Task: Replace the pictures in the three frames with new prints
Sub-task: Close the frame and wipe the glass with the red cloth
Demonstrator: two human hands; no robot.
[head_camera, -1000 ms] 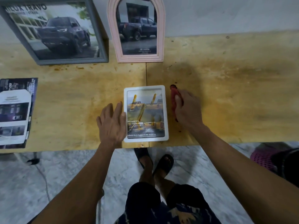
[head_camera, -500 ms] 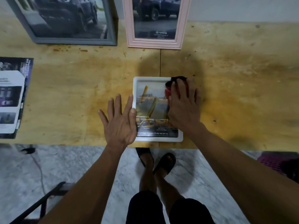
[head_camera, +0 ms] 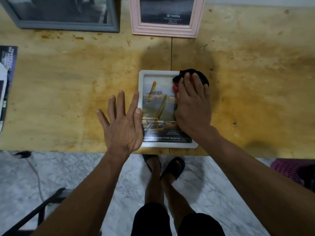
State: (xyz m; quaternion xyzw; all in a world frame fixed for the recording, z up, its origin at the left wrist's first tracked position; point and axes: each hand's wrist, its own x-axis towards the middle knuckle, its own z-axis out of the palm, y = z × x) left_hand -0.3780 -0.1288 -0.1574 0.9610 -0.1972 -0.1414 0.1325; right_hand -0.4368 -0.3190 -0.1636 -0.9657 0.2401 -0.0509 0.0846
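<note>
A small white frame (head_camera: pixel 159 145) lies flat at the table's near edge, holding a print of yellow trucks. My left hand (head_camera: pixel 121 123) lies flat with fingers spread, its thumb and forefinger against the frame's left side. My right hand (head_camera: pixel 193 103) presses a dark red cloth (head_camera: pixel 196 73) onto the frame's upper right corner. A grey frame (head_camera: pixel 68 26) and a pink frame (head_camera: pixel 165 30) stand at the back, each with a dark truck picture.
A stack of brochures (head_camera: pixel 6 86) lies at the left edge of the wooden table (head_camera: pixel 255 82). Below the table I see my legs and sandals on the marble floor, a purple basket (head_camera: pixel 289 169) at right and a black stand (head_camera: pixel 39 212) at left.
My right hand brought the cloth from beside the frame onto its glass and slid it toward the top right corner. My head moved closer and lower. The left hand stayed against the frame.
</note>
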